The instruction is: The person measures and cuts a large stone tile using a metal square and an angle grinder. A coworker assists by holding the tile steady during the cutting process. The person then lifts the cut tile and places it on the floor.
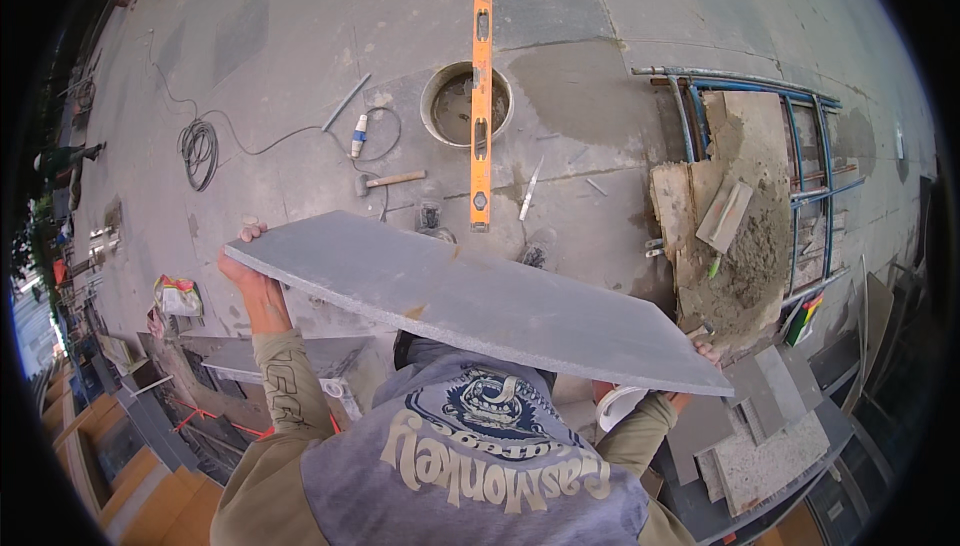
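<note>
A long grey stone slab [480, 291] spans the view in front of my torso, tilted so its left end lies farther from me than its right. My left hand [249, 271] is closed around its left end, with fingertips showing over the far edge. At the right end my right hand [708, 350] grips the slab; the slab hides most of this hand, leaving some fingers and the wrist in sight. Just beyond the slab an orange spirit level [482, 76] rests across a round bucket [430, 111] that has grey muck inside.
A mallet [395, 179], a blue-and-white plug [359, 134] and a coiled cable [198, 154] lie on the floor. On the right, a board with mortar [755, 246] and a float [724, 216] sits on a blue metal frame [828, 161]. Stone offcuts [770, 456] are stacked nearer me.
</note>
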Motion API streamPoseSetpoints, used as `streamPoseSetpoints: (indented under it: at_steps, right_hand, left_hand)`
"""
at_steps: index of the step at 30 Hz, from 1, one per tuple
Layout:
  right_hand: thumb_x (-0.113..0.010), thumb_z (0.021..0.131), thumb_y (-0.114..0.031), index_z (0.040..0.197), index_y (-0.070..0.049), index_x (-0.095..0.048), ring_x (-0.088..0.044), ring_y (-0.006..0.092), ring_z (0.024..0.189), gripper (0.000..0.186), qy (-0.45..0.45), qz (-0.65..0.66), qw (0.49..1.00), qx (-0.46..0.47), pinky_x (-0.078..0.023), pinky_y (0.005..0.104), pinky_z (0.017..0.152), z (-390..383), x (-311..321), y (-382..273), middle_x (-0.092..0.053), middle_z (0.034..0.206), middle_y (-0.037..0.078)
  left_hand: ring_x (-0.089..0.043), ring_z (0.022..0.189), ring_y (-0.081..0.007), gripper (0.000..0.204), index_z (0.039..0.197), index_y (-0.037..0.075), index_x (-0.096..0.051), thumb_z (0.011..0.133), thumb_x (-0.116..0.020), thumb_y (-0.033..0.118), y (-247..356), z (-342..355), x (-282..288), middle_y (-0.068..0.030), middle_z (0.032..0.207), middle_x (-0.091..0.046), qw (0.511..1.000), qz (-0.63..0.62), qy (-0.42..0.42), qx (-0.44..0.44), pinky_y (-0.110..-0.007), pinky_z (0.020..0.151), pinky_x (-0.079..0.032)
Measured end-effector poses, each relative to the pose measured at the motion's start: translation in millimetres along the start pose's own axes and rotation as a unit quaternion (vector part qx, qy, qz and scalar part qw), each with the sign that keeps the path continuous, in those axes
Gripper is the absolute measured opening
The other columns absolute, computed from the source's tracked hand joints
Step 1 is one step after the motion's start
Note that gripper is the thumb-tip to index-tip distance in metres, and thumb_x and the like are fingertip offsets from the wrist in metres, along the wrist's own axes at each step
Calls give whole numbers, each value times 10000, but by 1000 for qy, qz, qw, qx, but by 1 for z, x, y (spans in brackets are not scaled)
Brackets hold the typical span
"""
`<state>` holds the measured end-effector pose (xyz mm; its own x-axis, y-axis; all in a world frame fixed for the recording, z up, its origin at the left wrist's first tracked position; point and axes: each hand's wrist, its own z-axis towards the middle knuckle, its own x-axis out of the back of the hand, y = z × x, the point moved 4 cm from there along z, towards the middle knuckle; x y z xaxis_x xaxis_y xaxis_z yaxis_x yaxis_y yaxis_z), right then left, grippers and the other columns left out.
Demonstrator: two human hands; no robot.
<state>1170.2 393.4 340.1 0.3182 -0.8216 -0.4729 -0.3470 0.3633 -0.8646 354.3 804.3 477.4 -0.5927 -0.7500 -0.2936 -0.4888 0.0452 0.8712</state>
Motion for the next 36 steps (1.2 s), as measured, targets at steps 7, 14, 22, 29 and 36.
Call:
streamPoseSetpoints:
  at_steps: [7,14,22,29,36]
  right_hand:
    - [-354,1125,-284,915,-105,-501,-553,255,939,313,-153,42,985,-71,-509,453,992,145,-75,-35,-520,902,65]
    - [-368,1070,-415,891,-65,-617,-625,290,950,465,-280,-1,939,-198,-500,451,962,296,-221,45,-679,889,139]
    - [-363,1076,-415,871,-60,-662,-629,287,981,506,-407,-47,861,-302,-493,454,993,409,-435,180,-676,884,135]
    - [-354,1082,-358,771,-101,-554,-610,281,902,450,-436,-120,851,-267,-524,427,955,426,-604,270,-600,790,98]
    - [-366,1062,-388,773,-113,-540,-593,258,933,435,-494,-206,759,-369,-511,420,963,412,-743,298,-594,812,85]
  left_hand:
    - [-544,818,-321,191,875,77,-423,944,-338,233,-26,-108,85,-124,789,-534,992,-58,107,-16,-530,963,-514]
    - [-553,856,-346,210,895,49,-461,909,-375,240,-71,-172,167,-132,801,-535,970,-142,179,-88,-535,976,-504]
    - [-549,841,-326,255,796,90,-485,908,-389,298,-167,-285,157,-112,767,-518,901,-233,350,-107,-492,955,-506]
    - [-567,823,-328,226,783,88,-473,908,-393,258,-246,-375,115,-110,771,-528,858,-256,418,-154,-507,936,-513]
    - [-578,740,-313,288,837,91,-542,936,-422,333,-328,-462,49,-91,739,-532,765,-281,547,-192,-515,906,-541]
